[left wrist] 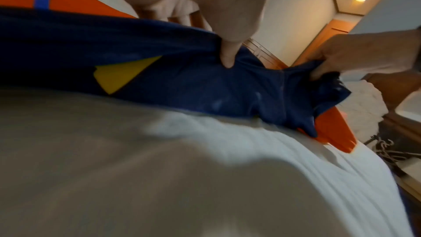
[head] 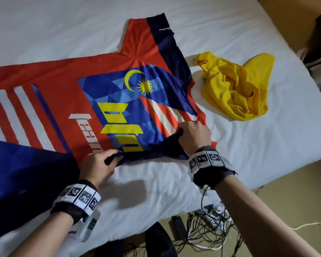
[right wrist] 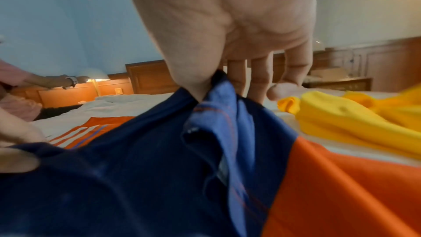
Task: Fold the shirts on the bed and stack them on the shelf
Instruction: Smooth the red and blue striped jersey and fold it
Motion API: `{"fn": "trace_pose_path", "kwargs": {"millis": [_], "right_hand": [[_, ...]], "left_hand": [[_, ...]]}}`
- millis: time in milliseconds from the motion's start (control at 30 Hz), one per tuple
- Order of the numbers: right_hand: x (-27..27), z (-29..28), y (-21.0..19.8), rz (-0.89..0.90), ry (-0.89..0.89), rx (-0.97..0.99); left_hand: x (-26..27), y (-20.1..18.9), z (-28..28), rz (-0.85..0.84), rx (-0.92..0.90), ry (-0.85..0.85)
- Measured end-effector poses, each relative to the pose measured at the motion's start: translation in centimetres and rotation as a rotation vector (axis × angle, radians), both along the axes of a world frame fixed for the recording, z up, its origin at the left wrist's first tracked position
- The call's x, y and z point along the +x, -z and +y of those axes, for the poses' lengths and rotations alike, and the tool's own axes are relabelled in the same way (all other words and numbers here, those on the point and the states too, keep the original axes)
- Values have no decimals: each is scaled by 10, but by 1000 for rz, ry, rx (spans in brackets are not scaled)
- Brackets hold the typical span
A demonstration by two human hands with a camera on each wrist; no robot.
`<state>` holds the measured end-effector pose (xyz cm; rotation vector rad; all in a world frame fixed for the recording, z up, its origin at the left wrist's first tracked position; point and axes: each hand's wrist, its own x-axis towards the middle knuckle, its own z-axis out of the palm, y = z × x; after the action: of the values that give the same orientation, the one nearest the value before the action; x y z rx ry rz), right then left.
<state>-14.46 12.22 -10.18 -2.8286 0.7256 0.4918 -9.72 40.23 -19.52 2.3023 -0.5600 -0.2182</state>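
White bed sheet under red jersey across frame centre, first fold barely begun, left hand and right hand pinching navy sleeve, yellow shirt crumpled right, unfolded, shelf unseen.

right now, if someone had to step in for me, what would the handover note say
Left hand: pinches the dark blue edge of the red jersey nearest you.
Right hand: grips the same edge further right, bunched in the fingers.
The jersey lies spread flat on the bed, print up; the sleeve on the far side is out flat.
The yellow shirt lies crumpled to its right, untouched.
Done: jersey laid out. No fold is finished.
Left: fold the jersey, fold the yellow shirt, stack both on the shelf, which is not in view.
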Motion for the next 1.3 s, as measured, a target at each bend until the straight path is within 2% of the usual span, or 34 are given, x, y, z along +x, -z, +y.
{"fn": "trace_pose_path", "kwargs": {"millis": [133,233,300,433,533,633,700,800,900,1000,1067,1133,1233,1300], "right_hand": [[72,3,22,-90,-104,-37],[84,12,41,-61,-140,8],[68,20,55,-68,-75,77],[5,18,88,-335,8,114],[-32,-2,114,-289,31,116],[-36,-3,119,-300,64,38],[-26,19,115,-376,-29,48],[1,80,113,-464,-261,211],[34,141,114,-377,-455,349],[63,173,116,-235,-498,406],[76,186,118,-211,-525,363],[85,191,119,-220,-493,333],[96,191,118,-193,-404,320],[102,188,118,-168,-347,331]], "left_hand": [[39,9,-13,97,-55,-106],[58,22,-19,122,-28,-152],[63,32,-23,131,4,-160],[66,43,-26,138,-37,-194],[68,41,-27,111,-58,-190],[66,34,-16,93,63,-141],[59,28,5,66,176,-82],[38,22,54,13,401,-59],[17,19,110,-13,609,-76],[16,17,153,20,742,-91],[23,10,174,87,806,-134],[38,0,190,175,800,-231],[70,-15,213,269,656,-500],[89,-18,228,306,552,-608]]}}
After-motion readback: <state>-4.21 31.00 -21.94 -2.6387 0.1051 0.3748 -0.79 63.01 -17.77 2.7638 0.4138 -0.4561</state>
